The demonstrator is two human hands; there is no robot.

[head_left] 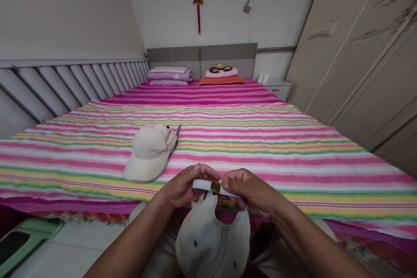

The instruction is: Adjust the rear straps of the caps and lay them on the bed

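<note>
A pale baseball cap (pixel 213 239) hangs below my two hands, its back opening turned up toward me. Across that opening runs a white adjustment strap (pixel 201 184) with a brass-coloured buckle (pixel 215 187). My left hand (pixel 187 184) curls round the strap on the left of the buckle, its fingers partly hidden behind it. On the other side, my right hand (pixel 247 189) pinches the strap close to the buckle between thumb and fingers. A second cream cap (pixel 150 147) lies on the bed ahead to the left, brim toward me, its strap end sticking out.
The bed (pixel 260 139) has a striped cover. Folded purple bedding (pixel 171 77) and a pink pillow on an orange one (pixel 221 79) lie by the headboard. A railing (pixel 81 80) runs along the left, wardrobe doors (pixel 358 52) on the right. A green stool (pixel 31 239) stands lower left.
</note>
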